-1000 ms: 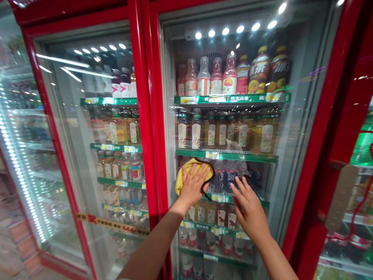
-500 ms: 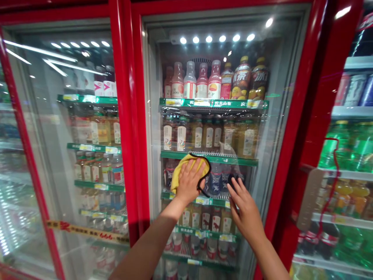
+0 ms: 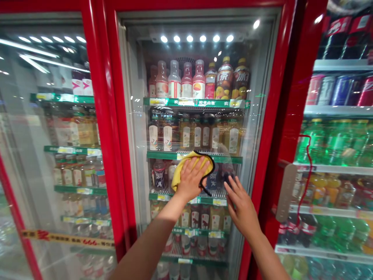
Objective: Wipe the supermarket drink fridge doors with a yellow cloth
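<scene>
My left hand (image 3: pixel 190 177) lies flat on a yellow cloth (image 3: pixel 182 167) with a black edge, pressing it against the glass door (image 3: pixel 259 128) of a red-framed drink cooler. The cloth is bunched under the palm, and its dark border curls out to the right of the fingers. My right hand (image 3: pixel 240 204) is open and holds nothing. Its fingertips rest at or close to the glass, lower and to the right of the cloth; whether they touch cannot be told. Behind the pane stand shelves of bottles (image 3: pixel 186 81), partly hidden by both hands.
A red door frame (image 3: pixel 100 116) divides this door from another glass door on the left, which bears a printed strip (image 3: pixel 68 239). At right, a grey-brown handle-like panel (image 3: pixel 285 192) with a red cord (image 3: pixel 308 167) stands before shelves of green bottles (image 3: pixel 338 140) and cans.
My left hand and the cloth have slid rightward across the glass. My right hand has shifted slightly right too. The view has turned right, showing more of the right-hand shelves.
</scene>
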